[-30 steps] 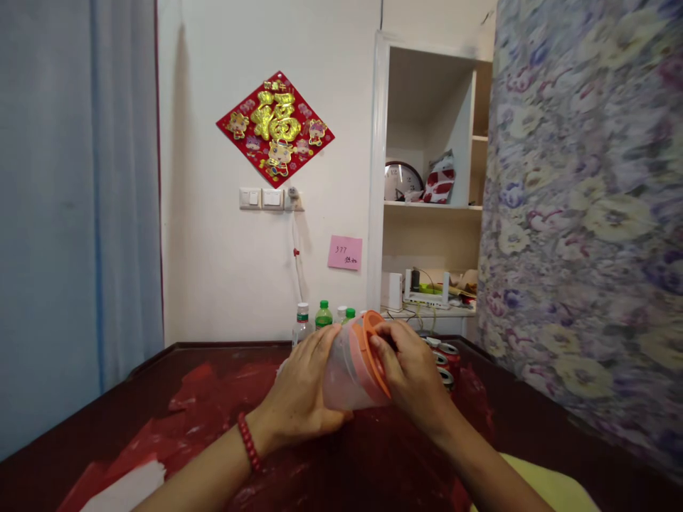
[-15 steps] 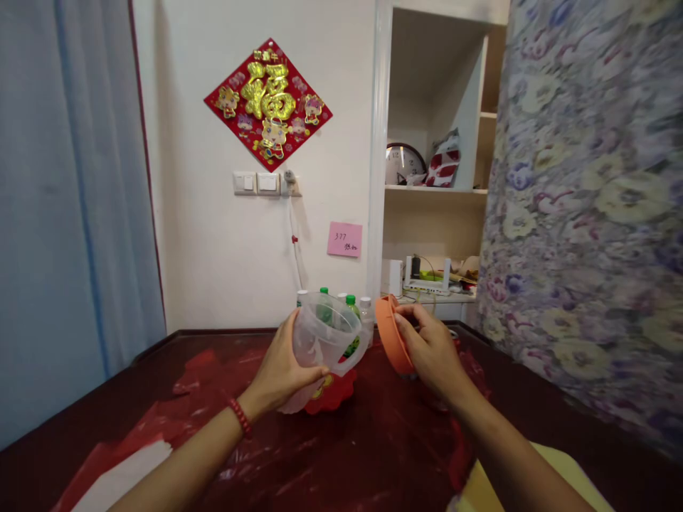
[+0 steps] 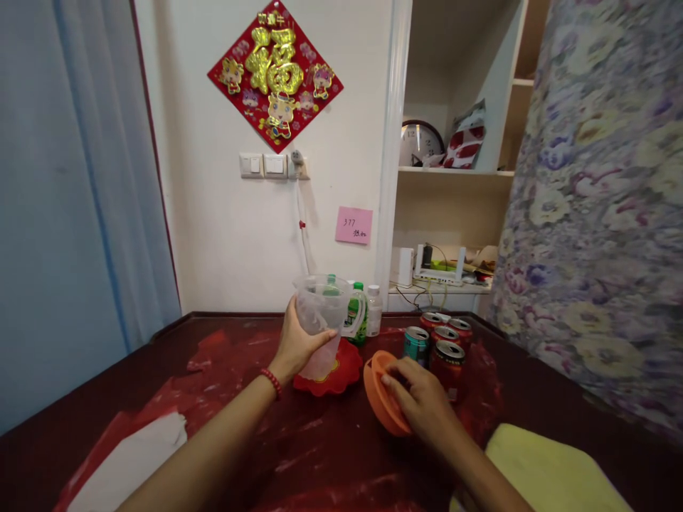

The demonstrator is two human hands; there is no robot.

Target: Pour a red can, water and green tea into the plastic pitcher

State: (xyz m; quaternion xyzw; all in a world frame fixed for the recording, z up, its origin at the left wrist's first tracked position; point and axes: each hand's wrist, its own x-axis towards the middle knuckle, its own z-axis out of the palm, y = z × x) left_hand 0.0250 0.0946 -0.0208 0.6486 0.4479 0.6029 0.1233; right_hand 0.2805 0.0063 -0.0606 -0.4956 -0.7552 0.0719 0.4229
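Observation:
My left hand (image 3: pixel 299 341) is wrapped round a clear plastic pitcher (image 3: pixel 324 313), which stands nearly upright above or on a red scalloped tray (image 3: pixel 349 370). The pitcher's open top shows, and its handle points right. My right hand (image 3: pixel 416 395) grips an orange lid (image 3: pixel 381 398) by its inner part, tilted, just right of the tray and apart from the pitcher. Whether the pitcher's base touches the tray is hard to tell.
Bottles with green and white caps (image 3: pixel 358 313) stand behind the pitcher. Several drink cans (image 3: pixel 447 359) are at the right. A yellow cloth (image 3: pixel 549 469) lies front right, a white sheet (image 3: pixel 133 462) front left. Red plastic film (image 3: pixel 235 370) covers part of the dark table.
The pitcher has gone from tilted to nearly upright. My right hand has lowered the orange lid toward the table. The view has shifted, and the cans now show.

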